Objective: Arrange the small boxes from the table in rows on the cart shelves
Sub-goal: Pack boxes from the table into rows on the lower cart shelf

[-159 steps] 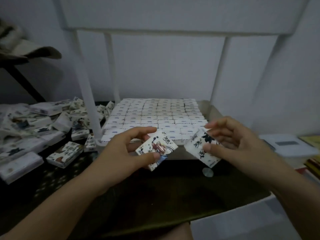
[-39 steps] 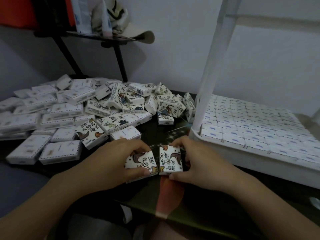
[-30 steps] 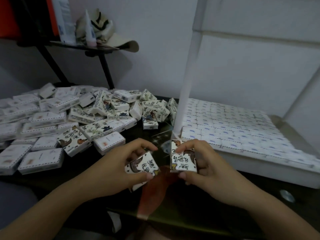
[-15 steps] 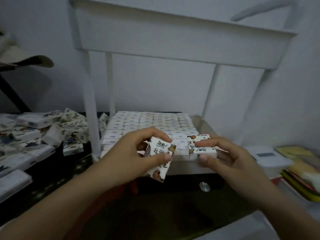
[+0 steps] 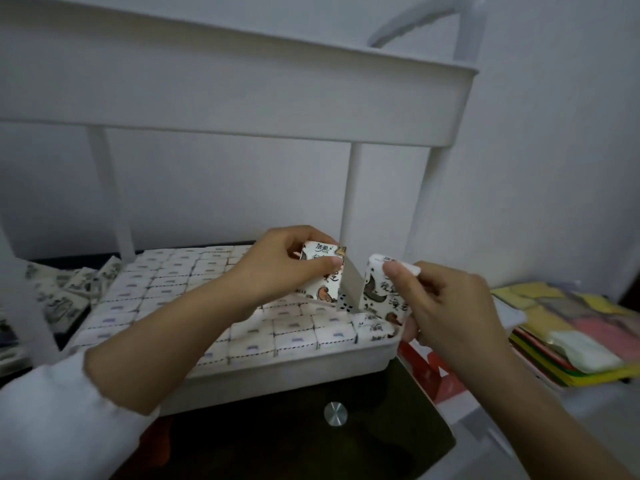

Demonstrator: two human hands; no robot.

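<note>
My left hand (image 5: pixel 277 268) pinches a small white box (image 5: pixel 320 275) printed with drawings and script, held upright above the right part of the cart shelf (image 5: pixel 294 362). My right hand (image 5: pixel 446 306) grips a second box (image 5: pixel 381 292) of the same kind, upright at the shelf's right end, close beside the first. The shelf is a white tray packed with rows of small white boxes (image 5: pixel 194 296) standing side by side. Several loose boxes (image 5: pixel 69 289) lie on the dark table (image 5: pixel 277 441) at the left.
The cart's upper white shelf (image 5: pixel 242 95) hangs over the lower one on white posts (image 5: pixel 349 195). A stack of coloured paper and packets (image 5: pixel 568 327) lies at the right. A round metal stud (image 5: pixel 335 414) sits in the table in front of the cart.
Both hands have carried their boxes from the loose pile at the left across to the cart, and now hold them upright over the shelf's right end.
</note>
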